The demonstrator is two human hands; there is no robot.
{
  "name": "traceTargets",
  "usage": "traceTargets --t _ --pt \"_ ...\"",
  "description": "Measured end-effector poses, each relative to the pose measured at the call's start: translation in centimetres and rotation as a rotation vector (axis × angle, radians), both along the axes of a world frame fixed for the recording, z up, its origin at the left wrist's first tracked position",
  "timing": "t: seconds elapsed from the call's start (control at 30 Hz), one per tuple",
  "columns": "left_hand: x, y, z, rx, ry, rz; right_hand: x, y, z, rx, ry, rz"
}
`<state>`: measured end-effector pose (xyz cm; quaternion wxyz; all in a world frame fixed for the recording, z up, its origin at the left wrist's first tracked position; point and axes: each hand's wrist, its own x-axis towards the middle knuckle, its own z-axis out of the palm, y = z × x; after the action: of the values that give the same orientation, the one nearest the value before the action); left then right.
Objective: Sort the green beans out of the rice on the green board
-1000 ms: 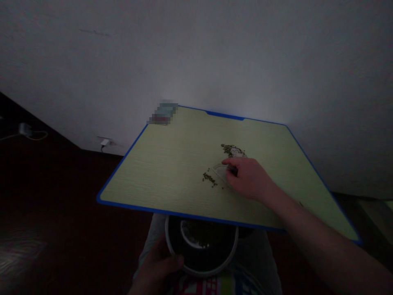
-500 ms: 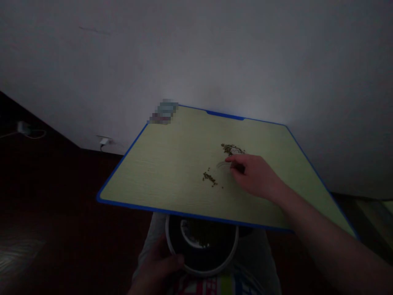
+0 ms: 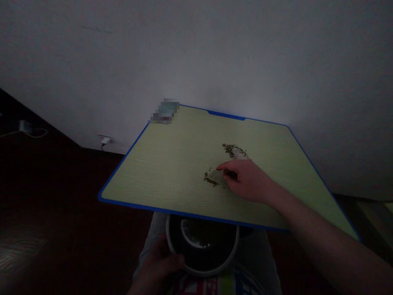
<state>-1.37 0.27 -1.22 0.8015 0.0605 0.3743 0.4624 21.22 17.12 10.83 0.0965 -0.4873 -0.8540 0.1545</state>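
My right hand (image 3: 242,178) is over the table, fingers closed on a clear thing with a curved edge (image 3: 215,174); most of it is hidden by the hand, so I cannot tell its kind. Its edge meets a small scatter of dark greenish grains (image 3: 211,181) on the tabletop. A larger patch of the same grains (image 3: 231,150) lies just beyond the hand. Below the table's near edge, my left hand (image 3: 166,262) grips the left rim of a round bowl (image 3: 205,271), thumb over the edge. Dark greenish contents (image 3: 202,234) show inside the bowl, partly shaded.
The pale yellow-green table (image 3: 159,164) has a blue edge and stands against a white wall (image 3: 196,53). At its far left corner lies a blurred-out object (image 3: 166,111). A plug with a cable (image 3: 105,141) is low on the wall. My legs (image 3: 153,233) are beneath the table.
My right hand has moved left and nearer to me with the clear thing, whose edge has reached the smaller scatter of grains. My left hand keeps its grip on the bowl.
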Motion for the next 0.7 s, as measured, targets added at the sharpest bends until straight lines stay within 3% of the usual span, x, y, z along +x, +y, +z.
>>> traceTargets --t 0.23,0.43,0.7 --pt "0.0 0.2 0.9 -0.012 -0.020 0.011 0.0 1.1 0.3 0.094 -0.041 -0.136" --pt "0.2 0.2 0.9 -0.010 -0.043 0.032 -0.6 1.9 -0.2 0.101 -0.057 -0.048" --pt "0.0 0.2 0.7 -0.021 -0.048 0.019 0.5 0.1 0.2 -0.007 -0.010 0.027"
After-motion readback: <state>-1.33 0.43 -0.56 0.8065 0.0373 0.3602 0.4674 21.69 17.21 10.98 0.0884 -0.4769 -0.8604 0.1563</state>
